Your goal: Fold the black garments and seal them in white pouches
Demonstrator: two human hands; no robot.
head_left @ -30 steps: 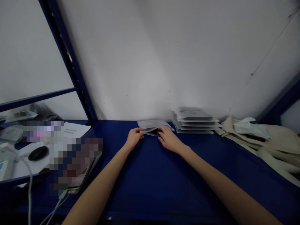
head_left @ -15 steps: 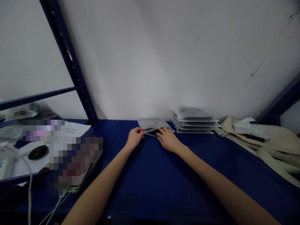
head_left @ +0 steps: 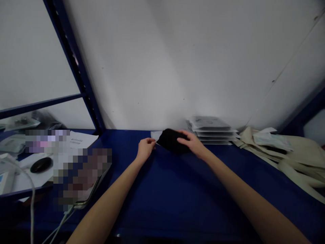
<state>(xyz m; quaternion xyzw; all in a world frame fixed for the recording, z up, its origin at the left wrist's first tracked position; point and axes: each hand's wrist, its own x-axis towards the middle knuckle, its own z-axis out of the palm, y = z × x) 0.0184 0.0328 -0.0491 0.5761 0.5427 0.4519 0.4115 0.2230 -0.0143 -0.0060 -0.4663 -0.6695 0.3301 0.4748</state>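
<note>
A folded black fabric item point(head_left: 170, 140) is gripped by my right hand point(head_left: 191, 140), thumb on its near face and fingers along its upper edge. Behind it lies a translucent frosted plastic bag point(head_left: 155, 135), mostly hidden by the black cloth. My left hand point(head_left: 146, 147) pinches the near left edge of that bag between thumb and fingers. To the right, close to my right hand, several filled frosted bags point(head_left: 212, 130) lie in a stack against the wall.
A beige canvas bag point(head_left: 302, 149) with a small plastic packet point(head_left: 273, 139) on it lies at the right. Left are a black computer mouse point(head_left: 41, 165), papers point(head_left: 82, 139), a blurred-out device with a white cable point(head_left: 61, 223), and a blue shelf post point(head_left: 76, 64). A white wall closes the back.
My right hand, which was at the bag's opening, has drawn the black fabric item out and lifted it slightly toward me. My left hand has stayed at the bag's edge.
</note>
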